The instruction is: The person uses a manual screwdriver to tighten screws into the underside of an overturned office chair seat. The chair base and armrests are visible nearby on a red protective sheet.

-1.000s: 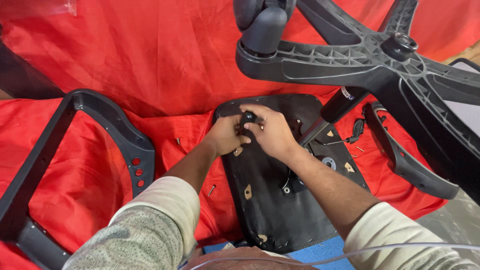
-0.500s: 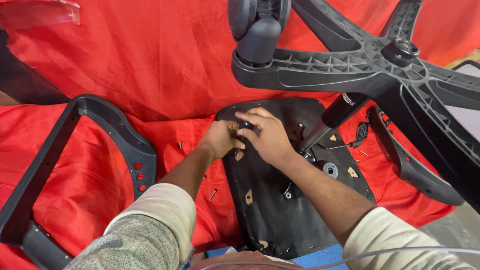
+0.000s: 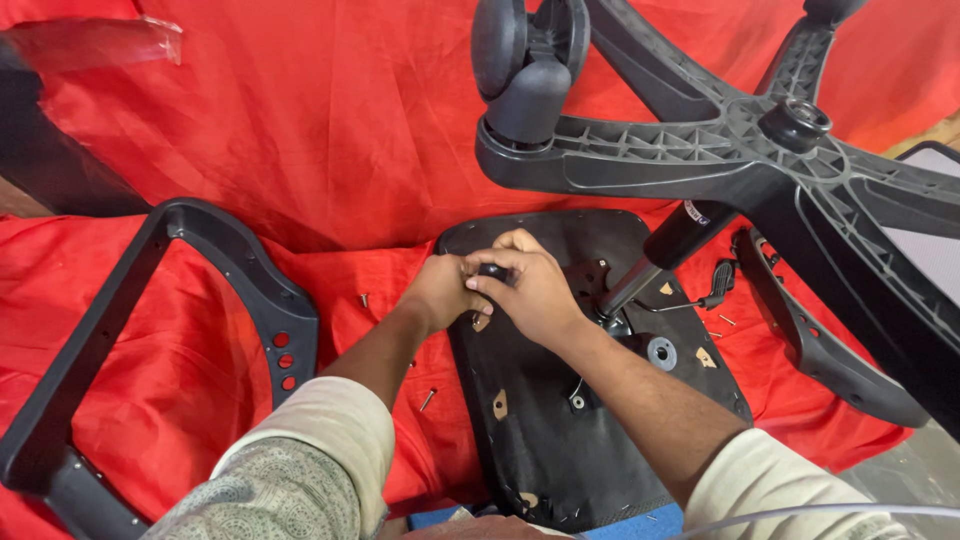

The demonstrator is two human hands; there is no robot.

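My left hand and my right hand meet over the left edge of a black chair seat pan lying underside-up on red cloth. The right fingers are closed around a small black knob. The left hand presses against the same spot, its fingers curled; what it holds is hidden. A black gas-lift cylinder leans at the seat's metal mechanism, just right of my hands.
A black five-star chair base with a castor lies at upper right. A black armrest frame lies at left, another armrest at right. Loose screws lie on the red cloth.
Both hands stay on the knob at the seat's edge and have shifted slightly. The view has shifted a little.
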